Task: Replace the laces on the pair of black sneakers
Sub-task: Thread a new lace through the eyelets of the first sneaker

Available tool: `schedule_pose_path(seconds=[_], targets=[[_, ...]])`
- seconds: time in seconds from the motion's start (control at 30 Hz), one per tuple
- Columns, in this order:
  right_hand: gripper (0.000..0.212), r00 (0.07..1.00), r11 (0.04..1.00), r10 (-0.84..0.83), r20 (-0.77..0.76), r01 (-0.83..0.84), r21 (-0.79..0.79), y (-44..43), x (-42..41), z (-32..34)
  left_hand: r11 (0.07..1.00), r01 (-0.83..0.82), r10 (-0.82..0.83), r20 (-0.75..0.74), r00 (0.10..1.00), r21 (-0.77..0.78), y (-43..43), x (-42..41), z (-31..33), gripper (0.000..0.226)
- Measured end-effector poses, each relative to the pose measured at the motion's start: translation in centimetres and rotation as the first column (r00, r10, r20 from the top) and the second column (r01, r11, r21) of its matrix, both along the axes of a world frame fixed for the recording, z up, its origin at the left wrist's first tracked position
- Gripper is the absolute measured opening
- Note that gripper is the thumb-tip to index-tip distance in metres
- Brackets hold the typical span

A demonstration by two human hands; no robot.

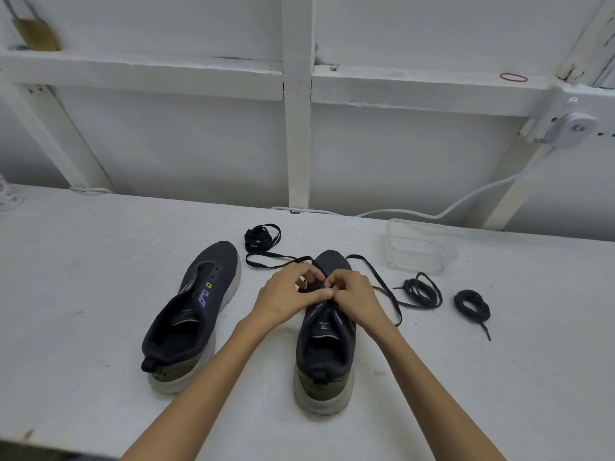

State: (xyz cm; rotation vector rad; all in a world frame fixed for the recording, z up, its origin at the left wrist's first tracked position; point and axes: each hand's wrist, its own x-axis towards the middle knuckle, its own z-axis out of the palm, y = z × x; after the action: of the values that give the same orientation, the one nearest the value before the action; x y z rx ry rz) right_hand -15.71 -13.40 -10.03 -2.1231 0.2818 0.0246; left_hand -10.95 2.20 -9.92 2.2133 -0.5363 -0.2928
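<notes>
Fingers on flat black lace

Left sneaker side: a purple blocky mark with a small green ring like a "0" above it; neither reads as a sure letter.
Left sneaker insole: pale script, too small to read.
Right sneaker tongue: small white print, too blurred to read.
Wall device: a tiny dark mark, unreadable.

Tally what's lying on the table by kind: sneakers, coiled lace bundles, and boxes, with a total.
Black sneakers: 2
Coiled lace bundles: 3
Clear plastic box: 1
Total: 6
</notes>
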Motion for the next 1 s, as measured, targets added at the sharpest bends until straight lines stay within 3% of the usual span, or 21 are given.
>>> schedule_pose_path(seconds=[0.07, 0.17, 0.2, 0.27, 0.33, 0.43, 0.57, 0.7, 0.87, 0.93, 1.0], targets=[[0.026, 1.000, 0.998, -0.020, 0.021, 0.019, 0.053, 0.1, -0.1, -0.3, 0.999, -0.013, 0.013, -0.004, 1.000, 0.032, -0.2, -0.5, 0.4, 0.037], [0.020, 0.995, 0.958, -0.100, -0.001, 0.096, 0.271, -0.4, -0.5, -0.6, 0.996, -0.066, 0.063, 0.043, 0.997, 0.066, -0.8, -1.3, 0.9, 0.026], [0.019, 0.992, 0.914, -0.121, -0.020, 0.119, 0.389, -0.7, -0.6, -0.7, 0.993, -0.084, 0.078, 0.073, 0.994, 0.084, -0.9, -1.6, 0.9, 0.024], [0.018, 0.986, 0.737, -0.157, -0.053, 0.153, 0.658, -1.2, -0.9, -0.9, 0.988, -0.106, 0.094, 0.116, 0.989, 0.110, -1.1, -1.7, 0.6, 0.024], [0.014, 0.982, 0.593, -0.177, -0.064, 0.158, 0.790, -1.6, -1.2, -1.0, 0.989, -0.105, 0.091, 0.126, 0.988, 0.106, -1.3, -1.6, 0.3, 0.023], [0.006, 0.988, 0.639, -0.152, -0.012, 0.107, 0.762, -1.6, -1.5, -0.4, 0.996, -0.085, 0.082, 0.164, 0.983, 0.006, -1.5, -1.2, -0.2, 0.016], [0.021, 0.984, 0.746, -0.161, 0.081, 0.068, 0.662, -2.3, -1.3, 0.9, 0.986, -0.097, 0.118, 0.153, 0.981, -0.135, -1.5, -1.2, -0.7, 0.008], [0.025, 0.991, 0.851, -0.049, 0.122, -0.022, 0.524, -2.4, -1.2, 1.6, 0.976, -0.122, 0.147, 0.134, 0.980, -0.183, -1.7, -1.7, -0.8, 0.012], [0.016, 0.987, 0.877, -0.052, 0.150, -0.027, 0.480, -2.1, -0.6, 2.3, 0.969, -0.062, 0.100, 0.152, 0.983, -0.239, -1.8, -2.1, -0.8, 0.006], [0.010, 0.987, 0.894, -0.041, 0.157, -0.034, 0.447, -2.0, -0.5, 2.5, 0.959, -0.069, 0.110, 0.138, 0.984, -0.276, -1.8, -2.2, -0.7, 0.013], [0.008, 0.984, 0.928, -0.022, 0.176, -0.045, 0.369, -2.0, -0.3, 2.8, 0.922, -0.073, 0.116, 0.092, 0.989, -0.380, -1.9, -2.2, -0.6, 0.035]])
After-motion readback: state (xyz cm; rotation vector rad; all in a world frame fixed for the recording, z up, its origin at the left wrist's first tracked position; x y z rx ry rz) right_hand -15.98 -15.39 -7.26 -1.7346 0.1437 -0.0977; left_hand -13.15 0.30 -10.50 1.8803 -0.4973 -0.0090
